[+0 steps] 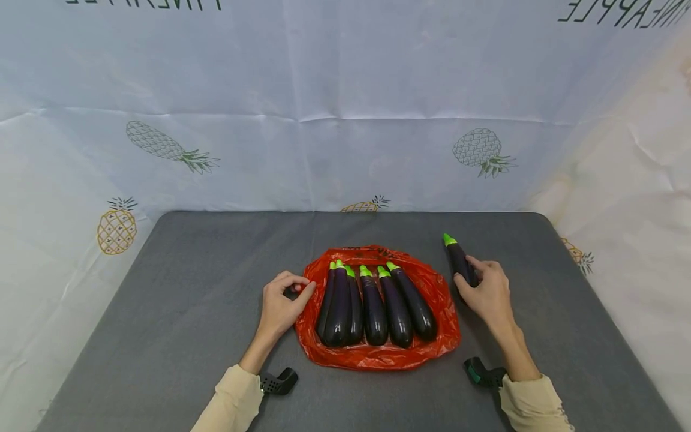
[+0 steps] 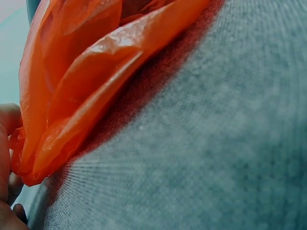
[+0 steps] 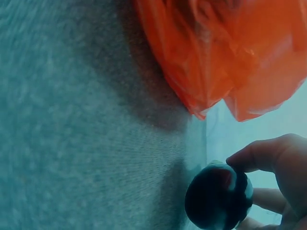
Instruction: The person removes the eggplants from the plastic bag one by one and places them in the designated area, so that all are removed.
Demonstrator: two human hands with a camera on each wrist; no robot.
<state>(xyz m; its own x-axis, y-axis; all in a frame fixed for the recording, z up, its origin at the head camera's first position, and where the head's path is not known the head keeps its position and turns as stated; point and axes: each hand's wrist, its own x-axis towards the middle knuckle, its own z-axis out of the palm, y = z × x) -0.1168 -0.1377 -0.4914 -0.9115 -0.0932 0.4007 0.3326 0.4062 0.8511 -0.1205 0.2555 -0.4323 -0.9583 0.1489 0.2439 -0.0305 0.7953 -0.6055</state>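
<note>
- Broadly, a dark grey table (image 1: 216, 300) fills the lower half of the head view; its surface looks matte and finely textured, its far corners are rounded.
- Behind it and along both sides hangs a pale cloth (image 1: 324, 162), bluish in the middle and whiter at the edges, with a long horizontal crease.
- Printed on the cloth are pineapples, some grey outlines with green leaves, others yellow, such as the yellow pineapple (image 1: 117, 231) at left; along the top runs mirrored lettering (image 1: 621, 12), partly cut off.
- Near the middle of the table lies an opened red plastic bag (image 1: 378, 359), wrinkled and glossy, with six dark purple eggplants (image 1: 372, 309) side by side in it, green ends pointing away from the person.
- Of the two hands, the left hand (image 1: 284, 300) pinches the bag's left edge.
- The right hand (image 1: 488, 291) grips a seventh eggplant (image 1: 460, 261) between thumb and fingers, just right of the bag, its green tip pointing away.
- Both sleeves (image 1: 232, 399) are beige.
</note>
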